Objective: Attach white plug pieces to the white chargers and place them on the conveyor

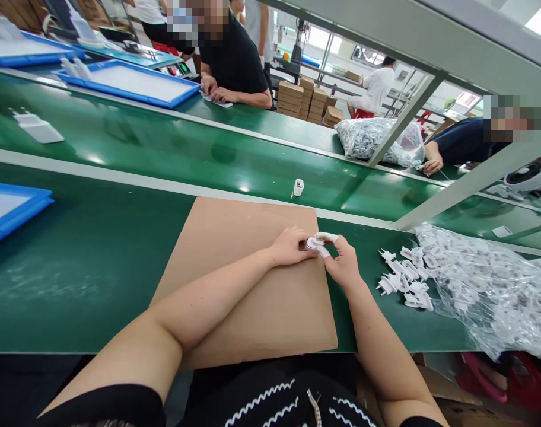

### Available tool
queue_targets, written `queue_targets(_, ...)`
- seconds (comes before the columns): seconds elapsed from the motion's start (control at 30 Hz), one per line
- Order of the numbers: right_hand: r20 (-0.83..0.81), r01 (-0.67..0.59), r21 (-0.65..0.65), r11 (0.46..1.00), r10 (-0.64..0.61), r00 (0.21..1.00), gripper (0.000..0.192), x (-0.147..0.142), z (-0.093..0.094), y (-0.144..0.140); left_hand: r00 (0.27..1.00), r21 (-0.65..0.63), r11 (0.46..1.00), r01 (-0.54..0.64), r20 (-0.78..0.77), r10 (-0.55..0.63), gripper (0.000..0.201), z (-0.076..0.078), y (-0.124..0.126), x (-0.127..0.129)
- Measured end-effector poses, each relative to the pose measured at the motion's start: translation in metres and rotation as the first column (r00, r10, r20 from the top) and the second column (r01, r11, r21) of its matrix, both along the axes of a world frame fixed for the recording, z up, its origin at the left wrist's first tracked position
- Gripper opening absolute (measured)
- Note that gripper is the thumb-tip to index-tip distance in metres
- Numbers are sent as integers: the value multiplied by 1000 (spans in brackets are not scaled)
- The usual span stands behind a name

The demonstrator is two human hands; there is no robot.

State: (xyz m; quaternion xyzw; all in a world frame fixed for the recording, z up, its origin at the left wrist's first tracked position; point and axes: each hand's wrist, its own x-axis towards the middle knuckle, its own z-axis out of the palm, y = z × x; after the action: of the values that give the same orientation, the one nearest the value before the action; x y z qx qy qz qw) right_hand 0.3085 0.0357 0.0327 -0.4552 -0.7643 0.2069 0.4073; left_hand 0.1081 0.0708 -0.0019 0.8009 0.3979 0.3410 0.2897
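Note:
Both hands meet over the right half of a brown cardboard sheet (253,284) lying on the green bench. My left hand (290,246) is closed around a small white charger housing (312,244), mostly hidden by the fingers. From the other side my right hand (341,258), with white finger cots on thumb and forefinger, pinches the same piece at its right end. Whether a separate plug part is between those fingers cannot be made out. Loose white plug parts with pins (404,273) lie on the bench to the right of my right hand.
A clear plastic bag (488,290) of white parts spills at the right. On the belt (185,160) beyond stand a white charger housing (298,187) and a charger (39,127). A blue tray (43,204) is at left; a metal post (413,115) slants at right. Co-workers sit opposite.

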Motion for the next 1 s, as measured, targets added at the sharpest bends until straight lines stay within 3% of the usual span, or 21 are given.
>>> queue_targets(0.37,12,-17,22,1000,16,1000,21,-1,0,5,999,10,1000,0,36,0,25,-3,3,0)
queue_targets(0.73,195,41,-1,999,-40,980,22,-7,13,17,999,-2,1000,-4,43,4,25,-10,6,0)
queue_targets(0.9,120,28,-91,995,-17,993,23,-6,16,15,1000,10,1000,12,19,-12,28,-11,4,1)
queue_targets(1.0,140,-8,-60,998,17,990,24,-5,18,17,1000,25,999,20,22,-21,28,-12,4,1)
